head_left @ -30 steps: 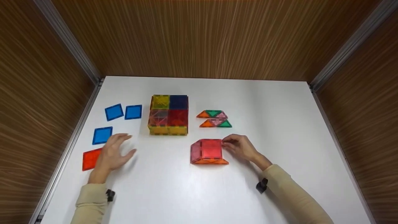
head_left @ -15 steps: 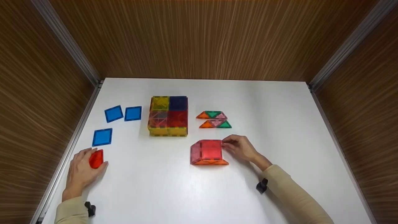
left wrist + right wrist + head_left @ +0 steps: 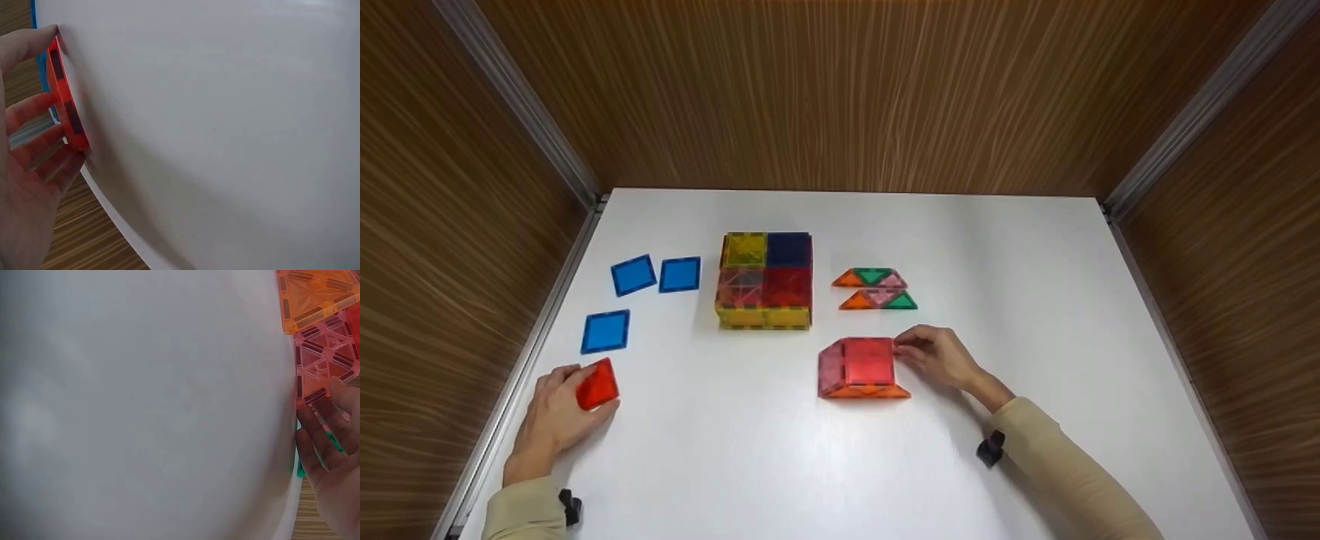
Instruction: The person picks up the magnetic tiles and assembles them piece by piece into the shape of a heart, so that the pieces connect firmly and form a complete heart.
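Note:
My left hand (image 3: pixel 556 416) grips a red square magnetic tile (image 3: pixel 598 384) by its edges, at the left of the table. In the left wrist view this tile (image 3: pixel 66 95) is tilted edge-on between thumb and fingers. My right hand (image 3: pixel 949 360) pinches the far right corner of a small built structure with a red square top (image 3: pixel 870 361), a pink side (image 3: pixel 832 367) and an orange front strip (image 3: pixel 870 391). Up close, the right fingertips touch a pink triangle-patterned part (image 3: pixel 323 360) beside an orange triangle tile (image 3: pixel 318 295).
Several blue square tiles, such as this blue tile (image 3: pixel 606 331), lie flat on the left. A multicoloured tile block (image 3: pixel 765 281) stands behind the structure. Two flat strips of triangle tiles (image 3: pixel 877 289) lie to its right. Wooden walls (image 3: pixel 840 97) enclose the white table (image 3: pixel 735 457).
My left hand has moved left and toward me, taken hold of the red tile and tilted it up from the table. My right hand stays at the structure.

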A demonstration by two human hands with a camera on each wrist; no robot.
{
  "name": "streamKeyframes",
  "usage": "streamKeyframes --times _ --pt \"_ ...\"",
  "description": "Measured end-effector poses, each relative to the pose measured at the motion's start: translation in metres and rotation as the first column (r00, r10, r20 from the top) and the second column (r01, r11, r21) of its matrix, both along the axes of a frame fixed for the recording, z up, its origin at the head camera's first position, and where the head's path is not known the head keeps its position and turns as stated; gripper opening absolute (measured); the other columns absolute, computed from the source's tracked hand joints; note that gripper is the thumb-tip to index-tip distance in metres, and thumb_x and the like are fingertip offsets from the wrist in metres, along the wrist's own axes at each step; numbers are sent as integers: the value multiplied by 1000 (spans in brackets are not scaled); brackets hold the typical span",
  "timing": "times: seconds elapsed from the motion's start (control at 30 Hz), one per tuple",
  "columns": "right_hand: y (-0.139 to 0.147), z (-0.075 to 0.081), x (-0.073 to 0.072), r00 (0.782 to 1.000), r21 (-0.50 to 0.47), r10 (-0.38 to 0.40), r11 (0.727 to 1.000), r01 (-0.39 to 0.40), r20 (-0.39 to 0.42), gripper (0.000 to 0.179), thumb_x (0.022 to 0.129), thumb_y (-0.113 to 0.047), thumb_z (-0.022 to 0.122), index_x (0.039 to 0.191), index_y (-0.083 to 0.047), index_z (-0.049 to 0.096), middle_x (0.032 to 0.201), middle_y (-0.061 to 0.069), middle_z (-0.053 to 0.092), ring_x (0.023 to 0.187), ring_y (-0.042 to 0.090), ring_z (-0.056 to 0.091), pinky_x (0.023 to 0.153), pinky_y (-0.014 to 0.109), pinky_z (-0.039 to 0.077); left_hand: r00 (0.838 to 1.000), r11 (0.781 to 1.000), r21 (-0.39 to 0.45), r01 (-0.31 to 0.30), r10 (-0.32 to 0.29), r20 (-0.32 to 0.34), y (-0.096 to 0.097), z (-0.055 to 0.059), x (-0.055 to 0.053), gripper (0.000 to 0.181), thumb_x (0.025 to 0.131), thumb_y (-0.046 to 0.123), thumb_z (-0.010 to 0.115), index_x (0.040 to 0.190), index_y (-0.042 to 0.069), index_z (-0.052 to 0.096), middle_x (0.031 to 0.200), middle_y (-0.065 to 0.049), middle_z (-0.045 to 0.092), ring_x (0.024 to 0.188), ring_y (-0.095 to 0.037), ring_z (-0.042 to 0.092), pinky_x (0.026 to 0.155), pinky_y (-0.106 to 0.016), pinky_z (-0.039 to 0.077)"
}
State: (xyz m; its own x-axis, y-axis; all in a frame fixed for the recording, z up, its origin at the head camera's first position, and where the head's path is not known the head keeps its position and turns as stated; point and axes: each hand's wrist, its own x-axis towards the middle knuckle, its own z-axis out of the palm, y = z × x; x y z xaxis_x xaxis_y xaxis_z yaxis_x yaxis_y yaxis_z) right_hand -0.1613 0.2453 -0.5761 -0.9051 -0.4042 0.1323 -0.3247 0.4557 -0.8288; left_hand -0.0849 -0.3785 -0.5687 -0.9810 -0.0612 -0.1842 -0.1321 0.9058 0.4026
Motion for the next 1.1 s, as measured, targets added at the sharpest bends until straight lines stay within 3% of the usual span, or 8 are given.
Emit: streamKeyframes --times 0.4,0.7,0.77,0.83,0.9,1.1 --pt "0 -3 -1 1000 2 13 1000 -13 -26 15 97 -11 75 111 -9 80 108 10 81 97 24 78 87 17 59 998 998 10 61 -61 -31 25 4 -9 74 90 43 79 146 0 57 135 -32 52 119 -49 47 91 -63 60" --pt "1 -2 -1 1000 38 12 999 -11 -15 19 98 -7 73 116 -6 78 113 12 80 101 28 78 91 19 59 983 990 46 133 -126 -132 72 18 -22 69 89 44 82 140 1 64 135 -28 55 125 -47 51 97 -63 59" --pt "-3 7 4 1000 42 5 999 -4 -19 18 97 -3 72 115 -3 78 112 15 80 101 32 77 91 18 59 976 986 62 155 -143 -165 86 22 -26 66 88 44 84 136 1 67 134 -26 56 124 -45 53 96 -62 59" --pt "-6 11 6 1000 44 -6 999 6 -15 18 96 1 72 114 1 77 111 18 79 101 35 77 91 20 60 961 979 72 189 -169 -219 102 24 -31 62 86 42 86 130 2 70 131 -24 60 122 -43 56 95 -60 61" --pt "-7 12 6 1000 52 -15 999 16 -16 18 96 4 71 113 4 76 111 21 79 100 38 76 91 21 60 935 969 73 238 -208 -286 119 26 -35 58 83 38 89 126 4 73 127 -21 64 119 -40 60 93 -57 62" --pt "-1 -3 -1 999 50 -21 998 23 -26 17 96 -1 73 113 0 78 110 18 80 100 36 77 91 25 61 834 912 54 406 -346 -430 165 33 -46 57 77 36 94 124 10 76 121 -14 68 115 -31 64 93 -48 64"
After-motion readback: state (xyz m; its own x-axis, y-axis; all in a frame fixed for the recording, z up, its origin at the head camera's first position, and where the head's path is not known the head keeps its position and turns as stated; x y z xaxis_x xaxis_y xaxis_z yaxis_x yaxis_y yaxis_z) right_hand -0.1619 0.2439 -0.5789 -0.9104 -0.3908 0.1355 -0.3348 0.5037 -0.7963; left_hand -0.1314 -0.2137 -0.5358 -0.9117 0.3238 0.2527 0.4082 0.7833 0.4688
